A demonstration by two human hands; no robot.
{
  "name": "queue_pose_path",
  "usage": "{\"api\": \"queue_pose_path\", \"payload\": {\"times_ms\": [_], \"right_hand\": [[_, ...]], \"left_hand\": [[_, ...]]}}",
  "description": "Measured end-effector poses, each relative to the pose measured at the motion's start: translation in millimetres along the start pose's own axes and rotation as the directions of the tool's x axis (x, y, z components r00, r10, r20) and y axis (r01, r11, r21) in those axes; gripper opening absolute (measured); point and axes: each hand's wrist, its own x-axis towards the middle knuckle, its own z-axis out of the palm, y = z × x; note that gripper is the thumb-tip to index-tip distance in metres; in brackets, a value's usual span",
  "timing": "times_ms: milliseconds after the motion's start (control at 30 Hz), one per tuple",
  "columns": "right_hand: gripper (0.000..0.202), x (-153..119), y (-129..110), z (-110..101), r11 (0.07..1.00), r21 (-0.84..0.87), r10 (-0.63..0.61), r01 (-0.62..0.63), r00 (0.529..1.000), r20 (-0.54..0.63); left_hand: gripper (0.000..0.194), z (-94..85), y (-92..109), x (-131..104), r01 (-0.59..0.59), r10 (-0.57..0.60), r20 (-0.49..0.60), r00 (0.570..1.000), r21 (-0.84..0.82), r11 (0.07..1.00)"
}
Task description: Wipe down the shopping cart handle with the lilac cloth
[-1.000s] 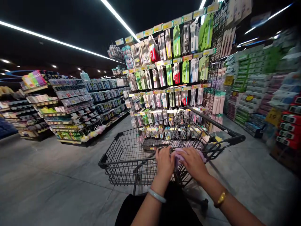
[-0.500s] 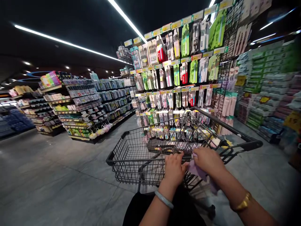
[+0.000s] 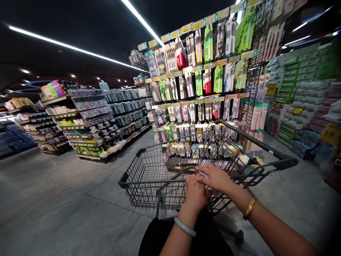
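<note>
The right hand [image 3: 217, 179] has come in over the left hand [image 3: 195, 192], so the purple cloth [image 3: 204, 175] now looks bunched between them, mostly hidden. Both hands' fingers bend beside the cart [image 3: 162, 182]; whether either pinches the cloth, one cannot tell.

This is a large shop, a supermarket by its fittings. A black wire shopping cart [image 3: 151, 193] stands before a display rack [image 3: 250, 85] hung with rows of packaged toothbrushes [image 3: 208, 42], with price labels [image 3: 198, 25] running along each tier. To the left, shelving units [image 3: 87, 124] packed with small goods line an aisle that runs off to the far side. Stacked packs [image 3: 290, 92] rise on the right, among yellow price signs [image 3: 330, 135]. Long strip lights [image 3: 77, 48] cross the dark ceiling [image 3: 71, 17] above a broad grey floor [image 3: 66, 213].
</note>
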Motion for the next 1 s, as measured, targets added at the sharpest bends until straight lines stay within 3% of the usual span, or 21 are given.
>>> {"api": "queue_pose_path", "payload": {"times_ms": [100,167,233,300,367,433,567,667,733,833,933,1000], "right_hand": [[0.036,1.1,17.8,-12.9,0.99,0.111,-0.102,0.089,0.987,0.124],[0.032,-6.7,32.6,-20.8,0.977,0.132,-0.177,0.166,0.981,0.082],[0.03,-22.3,41.5,-22.7,0.982,0.049,-0.181,0.184,0.982,-0.056],[0.026,-39.5,38.4,-15.9,0.99,-0.083,-0.134,0.117,0.963,-0.235],[0.025,-50.1,22.7,-1.6,0.985,-0.172,-0.075,0.007,0.916,-0.394],[0.024,-50.2,0.5,14.4,0.982,-0.178,-0.026,-0.066,0.882,-0.47],[0.024,-36.2,-21.0,23.6,0.993,-0.118,-0.043,-0.01,0.899,-0.436],[0.027,-40.9,3.2,5.9,0.978,-0.144,-0.191,0.15,0.92,-0.341],[0.028,-52.4,26.8,-7.3,0.964,-0.182,-0.24,0.191,0.922,-0.303],[0.03,-67.5,43.9,-10.9,0.965,-0.246,-0.183,0.09,0.903,-0.389],[0.029,-68.3,31.4,3.8,0.973,-0.23,-0.118,-0.005,0.847,-0.518],[0.026,-63.1,20.8,8.4,0.976,-0.213,-0.159,0.049,0.828,-0.537]], "left_hand": [[0.041,-5.6,-2.6,1.1,-0.016,0.017,0.029,0.999,-0.016,1.0],[0.039,-7.9,-3.1,1.6,-0.019,0.02,0.037,0.999,-0.026,0.999],[0.04,-8.5,-2.2,1.4,-0.02,0.02,0.014,1.0,-0.031,0.999],[0.038,-7.9,-0.1,0.6,-0.015,0.015,-0.019,1.0,-0.032,0.999],[0.036,-6.9,1.9,-0.3,-0.006,0.005,-0.032,0.999,-0.026,1.0],[0.039,-6.0,2.2,-0.8,-0.002,0.002,-0.02,1.0,-0.004,1.0],[0.049,-7.3,-2.7,-0.7,-0.001,0.001,0.017,1.0,0.031,1.0],[0.047,-10.8,-6.6,-0.6,-0.013,0.013,0.022,1.0,-0.004,1.0],[0.048,-12.3,-6.8,-0.6,-0.015,0.016,0.019,1.0,-0.03,0.999],[0.051,-11.9,-4.1,0.4,-0.002,0.003,0.013,1.0,-0.026,1.0],[0.051,-10.9,-2.9,2.6,0.01,-0.01,0.009,1.0,-0.002,1.0],[0.05,-12.1,-5.4,4.2,-0.005,0.005,0.016,1.0,-0.002,1.0]]}}
